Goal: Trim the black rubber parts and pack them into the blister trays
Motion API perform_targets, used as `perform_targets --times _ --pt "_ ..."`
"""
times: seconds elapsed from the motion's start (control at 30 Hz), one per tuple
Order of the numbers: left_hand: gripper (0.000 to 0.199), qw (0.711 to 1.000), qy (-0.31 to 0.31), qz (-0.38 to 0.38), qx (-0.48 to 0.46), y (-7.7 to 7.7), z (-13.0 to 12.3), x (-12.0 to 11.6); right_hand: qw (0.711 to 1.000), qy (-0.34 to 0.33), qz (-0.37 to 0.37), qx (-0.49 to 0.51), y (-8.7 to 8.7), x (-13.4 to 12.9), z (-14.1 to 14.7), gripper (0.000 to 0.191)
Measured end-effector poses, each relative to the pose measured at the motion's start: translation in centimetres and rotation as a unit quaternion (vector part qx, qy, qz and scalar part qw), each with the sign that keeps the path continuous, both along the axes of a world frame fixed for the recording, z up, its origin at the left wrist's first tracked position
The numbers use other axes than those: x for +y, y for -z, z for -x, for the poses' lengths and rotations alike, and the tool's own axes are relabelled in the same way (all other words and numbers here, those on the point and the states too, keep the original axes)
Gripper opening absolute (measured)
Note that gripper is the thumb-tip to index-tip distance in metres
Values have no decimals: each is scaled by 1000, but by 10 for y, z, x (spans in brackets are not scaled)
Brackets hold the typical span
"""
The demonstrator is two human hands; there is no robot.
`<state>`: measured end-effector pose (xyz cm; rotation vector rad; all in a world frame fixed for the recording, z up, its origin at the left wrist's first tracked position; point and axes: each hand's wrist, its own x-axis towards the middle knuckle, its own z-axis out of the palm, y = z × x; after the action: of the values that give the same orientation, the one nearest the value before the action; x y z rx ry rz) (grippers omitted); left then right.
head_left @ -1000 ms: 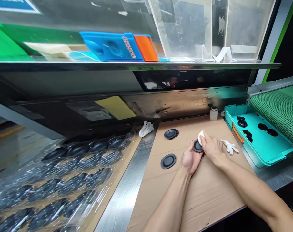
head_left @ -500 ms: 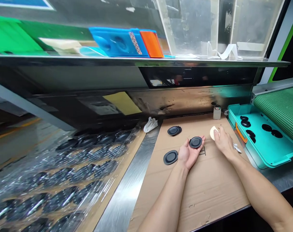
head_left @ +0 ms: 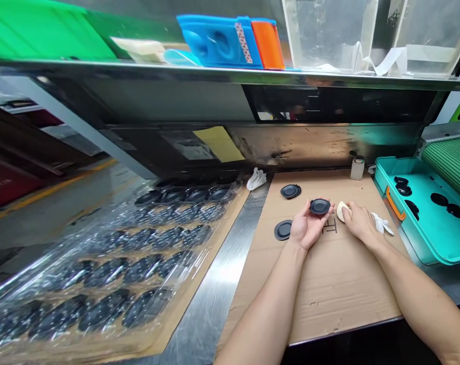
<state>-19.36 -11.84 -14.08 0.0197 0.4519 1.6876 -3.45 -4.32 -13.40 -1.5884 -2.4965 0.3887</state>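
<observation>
Black strokes [head_left: 331,232] are inked on your cardboard sheet [head_left: 340,284], right beside your left hand [head_left: 305,228]; pale lettering on the red panel [head_left: 9,177] at far left is too blurred to read. Your left hand is palm up — loosely opened, the black disc [head_left: 320,206] resting on its fingers. Your right hand [head_left: 358,220], palm down, pinches a cream pad [head_left: 340,210] near the white glove [head_left: 382,223].
</observation>
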Motion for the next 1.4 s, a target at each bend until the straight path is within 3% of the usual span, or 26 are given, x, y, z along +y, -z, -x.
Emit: perform_targets --times 0.3,0.53,0.87,1.0,1.07,1.13,1.23,1.4 --pt "68 998 30 50 20 -5 -2 -1 1000 -3 -15 -15 0 0 1 42" --pt "68 998 37 42 16 1 0 0 1000 -6 -8 -28 -2 -1 1 46" --pt "58 995 73 9 60 -11 -5 -10 999 -41 -13 -22 -2 -2 -1 45" --pt "57 992 74 0 99 -9 -8 -9 999 -42 -11 -16 -2 -2 -1 44" --pt "50 986 46 -10 161 -4 -13 -7 999 -41 -16 -14 -2 -3 -1 45" --pt "49 967 -25 -2 253 0 -20 -6 999 -38 -20 -19 -1 -3 -1 46" --pt "76 920 -138 12 366 2 -33 -10 999 -39 -11 -27 -2 -2 -1 47" --pt "86 890 -183 -18 417 -6 -48 -21 999 -48 1 -22 -4 -2 -4 46"
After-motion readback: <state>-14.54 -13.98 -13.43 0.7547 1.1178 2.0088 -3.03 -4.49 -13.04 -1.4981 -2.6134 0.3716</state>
